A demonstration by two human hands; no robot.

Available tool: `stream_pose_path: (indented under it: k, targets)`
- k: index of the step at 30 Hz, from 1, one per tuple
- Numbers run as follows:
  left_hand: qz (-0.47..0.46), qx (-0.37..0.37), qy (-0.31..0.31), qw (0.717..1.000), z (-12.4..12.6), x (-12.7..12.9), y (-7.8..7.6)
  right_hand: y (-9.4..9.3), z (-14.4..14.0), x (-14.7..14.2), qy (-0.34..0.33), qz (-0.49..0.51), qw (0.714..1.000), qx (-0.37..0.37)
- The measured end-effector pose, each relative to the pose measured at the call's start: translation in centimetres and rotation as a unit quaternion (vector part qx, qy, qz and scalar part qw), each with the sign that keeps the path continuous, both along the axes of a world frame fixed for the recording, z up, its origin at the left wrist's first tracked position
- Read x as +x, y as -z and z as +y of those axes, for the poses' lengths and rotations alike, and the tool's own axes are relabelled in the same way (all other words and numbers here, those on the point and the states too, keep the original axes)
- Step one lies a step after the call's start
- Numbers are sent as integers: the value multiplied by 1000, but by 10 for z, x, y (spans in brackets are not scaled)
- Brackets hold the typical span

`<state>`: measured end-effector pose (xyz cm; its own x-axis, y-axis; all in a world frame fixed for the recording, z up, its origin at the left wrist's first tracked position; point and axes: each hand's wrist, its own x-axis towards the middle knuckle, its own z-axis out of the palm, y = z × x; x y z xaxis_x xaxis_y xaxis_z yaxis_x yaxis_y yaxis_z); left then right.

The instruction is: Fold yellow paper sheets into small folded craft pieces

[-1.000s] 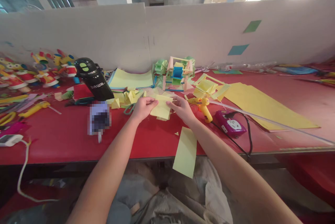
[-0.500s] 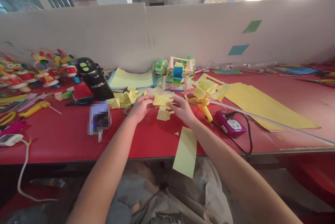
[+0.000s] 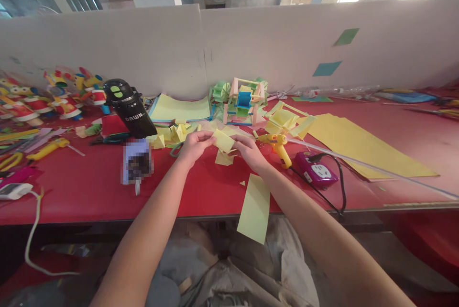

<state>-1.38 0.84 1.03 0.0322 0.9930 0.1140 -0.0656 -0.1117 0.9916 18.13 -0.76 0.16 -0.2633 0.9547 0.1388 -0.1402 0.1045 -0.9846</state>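
Note:
A small piece of yellow paper [image 3: 223,141] is held up over the red table between my two hands. My left hand [image 3: 196,147] pinches its left edge with thumb and fingers. At its right edge, the fingers of my right hand [image 3: 248,150] are closed on the same piece. Beneath it lies another pale yellow paper scrap [image 3: 224,158]. Just right of my right hand rests a yellow glue gun [image 3: 278,147]. A long pale yellow paper strip [image 3: 254,209] overhangs the table's front edge below my right wrist.
Behind my hands stands a paper-and-stick model [image 3: 244,101]. A black bottle [image 3: 129,108] and a stack of paper sheets [image 3: 181,107] are at the left. To the right sit a purple power socket [image 3: 317,169] with a black cord and large yellow sheets [image 3: 366,149].
The yellow paper has been tilted so that more of its flat face shows. Both hands stay at nearly the same place, with fingers slightly shifted.

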Motion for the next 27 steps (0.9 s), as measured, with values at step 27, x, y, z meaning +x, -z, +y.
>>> stream_pose_path:
  k: [27]
  targets:
    - [21, -34, 22, 999, -9, 12, -3, 1, 0, 3, 69, -103, 988, 92]
